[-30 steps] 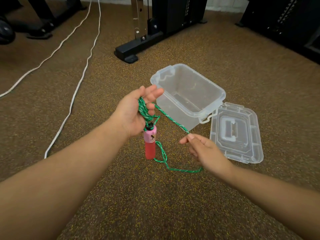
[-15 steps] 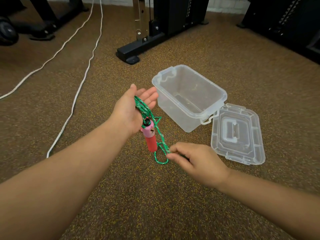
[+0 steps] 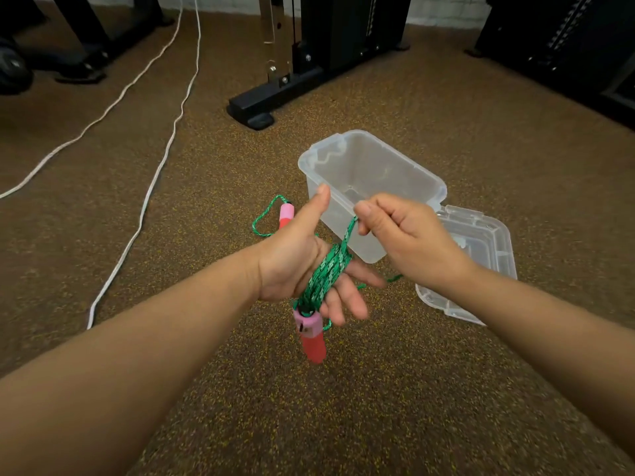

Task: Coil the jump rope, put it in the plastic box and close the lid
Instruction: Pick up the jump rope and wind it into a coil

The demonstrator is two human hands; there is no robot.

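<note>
The coiling step is shown. The rope is wound in several turns across the palm of the left hand, whose fingers are spread and extended and whose thumb is raised. One handle hangs below that hand; the second handle is seen beyond the wrist, apparently on the floor, joined by a slack loop. The working strand is pinched between thumb and forefinger of the right hand, its other fingers curled, and is held taut above the coil. The box stands open near the middle of the floor, with nothing visible inside; the lid lies flat just beside its right side. By judgement, the remaining slack must next be wrapped on, the free handle drawn in, and the bundle lowered into the box.
</note>
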